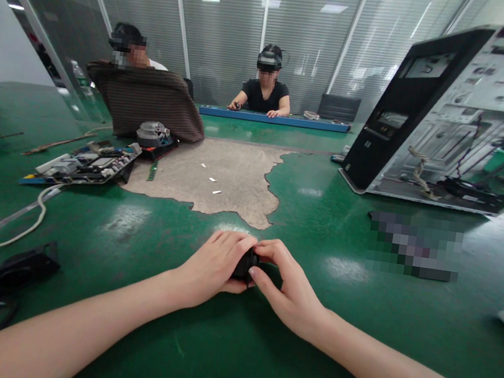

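Note:
A small black object (245, 265) sits between my two hands over the green table (228, 355). My left hand (215, 265) wraps round it from the left, fingers over its top and thumb beneath. On the other side my right hand (288, 285) grips its right edge between thumb and curled fingers. Most of the object is hidden by my hands. Beyond them lies a bare grey-brown patch (235, 174) with small white scraps on it.
An open computer case (374, 118) stands at the right, near a blurred dark item (413, 246). At the left are a circuit board with parts (91, 163), a cable (36, 218) and a black part (18, 269). Two people sit across the table.

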`<state>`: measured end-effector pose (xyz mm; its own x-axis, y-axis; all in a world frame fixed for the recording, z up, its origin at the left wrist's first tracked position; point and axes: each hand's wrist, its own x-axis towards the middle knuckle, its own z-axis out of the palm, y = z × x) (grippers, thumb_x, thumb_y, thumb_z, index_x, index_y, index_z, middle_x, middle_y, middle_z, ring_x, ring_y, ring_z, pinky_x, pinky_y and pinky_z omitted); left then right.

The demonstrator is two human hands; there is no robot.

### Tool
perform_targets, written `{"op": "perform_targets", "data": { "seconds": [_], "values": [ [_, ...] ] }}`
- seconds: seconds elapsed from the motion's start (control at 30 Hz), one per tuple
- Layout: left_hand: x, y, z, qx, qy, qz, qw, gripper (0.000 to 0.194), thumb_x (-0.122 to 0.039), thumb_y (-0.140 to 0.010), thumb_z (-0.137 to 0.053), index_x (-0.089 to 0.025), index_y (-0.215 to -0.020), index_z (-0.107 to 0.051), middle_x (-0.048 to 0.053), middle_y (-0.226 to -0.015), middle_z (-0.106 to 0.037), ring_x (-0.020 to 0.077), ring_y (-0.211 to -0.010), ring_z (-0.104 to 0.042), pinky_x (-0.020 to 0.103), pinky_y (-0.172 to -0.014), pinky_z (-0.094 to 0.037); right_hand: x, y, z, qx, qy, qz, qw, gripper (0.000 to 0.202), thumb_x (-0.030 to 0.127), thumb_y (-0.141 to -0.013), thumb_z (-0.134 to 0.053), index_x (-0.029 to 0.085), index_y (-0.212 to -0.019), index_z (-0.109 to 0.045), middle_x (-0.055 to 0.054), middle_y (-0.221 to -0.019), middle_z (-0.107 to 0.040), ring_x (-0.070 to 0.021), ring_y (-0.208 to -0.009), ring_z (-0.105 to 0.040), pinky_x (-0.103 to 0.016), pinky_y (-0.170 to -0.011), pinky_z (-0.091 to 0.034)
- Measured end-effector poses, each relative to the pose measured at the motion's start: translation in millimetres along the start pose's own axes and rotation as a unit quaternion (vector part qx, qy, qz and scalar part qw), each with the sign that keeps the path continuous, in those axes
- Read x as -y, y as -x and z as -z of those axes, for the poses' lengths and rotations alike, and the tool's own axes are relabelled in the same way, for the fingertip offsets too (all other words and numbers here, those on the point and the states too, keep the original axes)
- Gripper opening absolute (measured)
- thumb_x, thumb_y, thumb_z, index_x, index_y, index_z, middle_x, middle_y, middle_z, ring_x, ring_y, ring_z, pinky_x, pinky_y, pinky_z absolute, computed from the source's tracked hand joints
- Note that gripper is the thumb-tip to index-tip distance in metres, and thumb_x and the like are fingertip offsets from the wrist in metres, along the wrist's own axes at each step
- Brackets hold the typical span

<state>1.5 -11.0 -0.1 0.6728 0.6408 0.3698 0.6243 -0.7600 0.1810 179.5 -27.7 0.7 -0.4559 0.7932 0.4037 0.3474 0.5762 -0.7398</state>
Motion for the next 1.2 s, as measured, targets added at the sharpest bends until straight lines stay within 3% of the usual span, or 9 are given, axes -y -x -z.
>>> {"op": "perform_targets", "data": {
  "seconds": [0.17,0.3,0.5,0.8,1.03,1.2],
  "values": [
    [0.1,0.6,-0.3,-0.001,0.001,0.003,1.0,0.061,-0.019,-0.068,-0.062,-0.017,-0.117,-0.026,0.01,-0.111,-0.049,0.025,-0.102,-0.047,0.041,-0.086,-0.038,-1.1,-0.4,-1.1,0.015,-0.018,-0.027,0.999,0.027,0.017,-0.083,-0.047,0.019,-0.11,-0.041,-0.007,-0.102,-0.051,-0.0178,-0.095,-0.051,-0.036,-0.085,-0.044],
    [0.4,1.1,-0.5,-0.004,0.006,0.0,1.0,0.061,-0.018,-0.069,-0.061,-0.019,-0.118,-0.026,0.01,-0.112,-0.049,0.0251,-0.103,-0.047,0.041,-0.086,-0.038,0.2,0.5,0.3,0.02,0.011,-0.017,1.0,0.023,0.017,-0.081,-0.049,0.02,-0.104,-0.044,-0.006,-0.096,-0.051,-0.0184,-0.089,-0.051,-0.037,-0.081,-0.044],
    [-0.5,0.8,-0.3,0.001,0.009,0.0,1.0,0.061,-0.021,-0.069,-0.062,-0.019,-0.118,-0.026,0.01,-0.112,-0.049,0.0252,-0.103,-0.047,0.041,-0.086,-0.038,-0.4,1.0,1.7,-0.018,0.011,0.021,1.0,0.014,0.018,-0.082,-0.049,0.02,-0.095,-0.047,-0.006,-0.1,-0.049,-0.0177,-0.094,-0.05,-0.035,-0.083,-0.043],
    [0.4,0.7,-0.4,0.004,0.002,0.006,1.0,0.062,-0.02,-0.069,-0.062,-0.018,-0.118,-0.025,0.01,-0.112,-0.048,0.0258,-0.104,-0.046,0.041,-0.087,-0.037,-1.8,-0.2,-0.7,0.015,-0.02,-0.047,0.999,0.023,0.017,-0.081,-0.049,0.019,-0.104,-0.044,-0.005,-0.095,-0.052,-0.0166,-0.087,-0.053,-0.035,-0.08,-0.046],
    [-0.8,0.3,0.0,-0.003,0.006,0.002,1.0,0.061,-0.019,-0.069,-0.061,-0.019,-0.118,-0.025,0.01,-0.112,-0.049,0.025,-0.103,-0.047,0.041,-0.086,-0.038,1.7,1.5,1.7,-0.025,0.013,0.027,0.999,0.015,0.016,-0.079,-0.051,0.021,-0.093,-0.049,-0.006,-0.1,-0.049,-0.018,-0.094,-0.051,-0.036,-0.083,-0.044],
    [-1.1,-0.2,-0.4,-0.008,0.005,0.001,1.0,0.061,-0.021,-0.069,-0.062,-0.019,-0.118,-0.026,0.01,-0.111,-0.049,0.0249,-0.102,-0.048,0.04,-0.085,-0.038,-1.3,-0.1,0.5,-0.032,-0.016,-0.001,0.999,0.018,0.016,-0.08,-0.051,0.022,-0.096,-0.048,-0.005,-0.096,-0.052,-0.0174,-0.09,-0.052,-0.036,-0.08,-0.047]
  ]
}}
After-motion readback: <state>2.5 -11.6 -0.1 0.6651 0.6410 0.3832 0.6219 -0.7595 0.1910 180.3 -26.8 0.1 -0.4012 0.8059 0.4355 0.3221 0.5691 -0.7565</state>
